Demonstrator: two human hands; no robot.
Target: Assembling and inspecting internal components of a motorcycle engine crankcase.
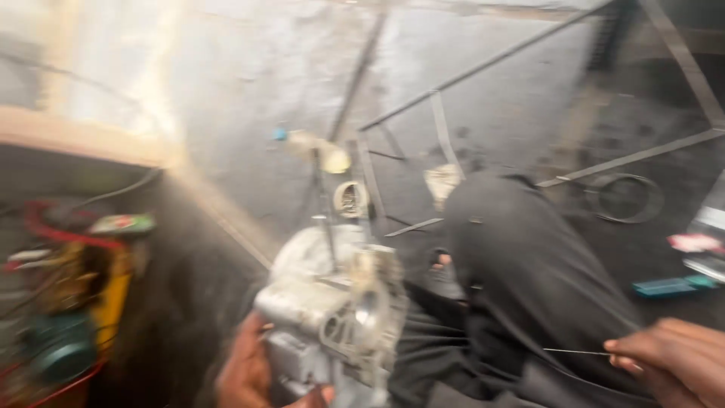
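cast metal casing (332, 310), left hand (249, 374) gripping.

L hand (253, 372) sits low at bottom centre, palm up & fingers curled round the underside of what it grips, thumb tip showing at the lower edge. R hand (676, 363) comes in from the bottom-right corner, knuckles up, thumb & forefinger pinched tight together, pointing left. Both blurred; wrists & arms cut off by the frame edge.
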